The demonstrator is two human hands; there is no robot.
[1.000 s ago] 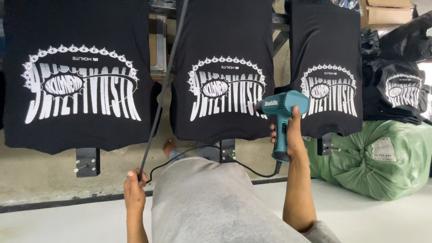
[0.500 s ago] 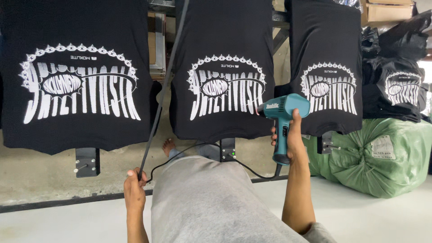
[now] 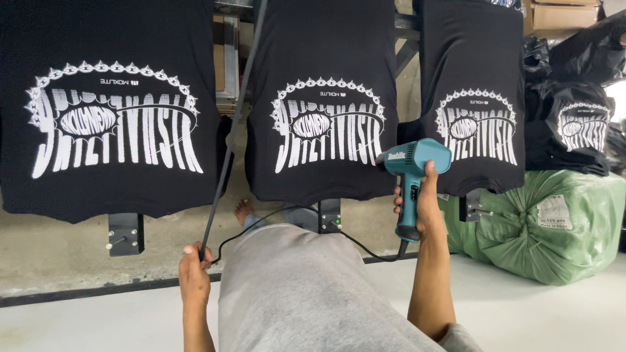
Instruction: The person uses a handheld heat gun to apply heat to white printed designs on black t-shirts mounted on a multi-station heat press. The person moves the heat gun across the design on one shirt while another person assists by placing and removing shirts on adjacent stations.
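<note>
Head view: right hand (image 3: 425, 202) wraps its fingers tight round the grip of a teal heat gun (image 3: 412, 171), held upright, nozzle pointing left at the lower right edge of the middle black T-shirt (image 3: 324, 98). The gun's black cord (image 3: 287, 218) trails from the handle base, loops low across the grey-trousered lap (image 3: 306, 293). Left hand (image 3: 194, 268) is curled shut on the lower end of a thin dark rod (image 3: 233, 124) that slants up past the gap between the left black T-shirt (image 3: 104, 98) and the middle one. Three shirts lie stretched on platens, each with a white print; right black T-shirt (image 3: 471, 91) just behind the gun. A bare foot (image 3: 243, 212) shows under the middle shirt.

Containers: big green sack (image 3: 561, 228), tied shut and bulging, contents hidden, sits on the white floor at right; a folded stack of black printed shirts (image 3: 577, 127) rests on top of it. Cardboard box (image 3: 564, 14) top right, contents cannot tell. Black plastic bags (image 3: 590, 55) beside it, contents hidden.
</note>
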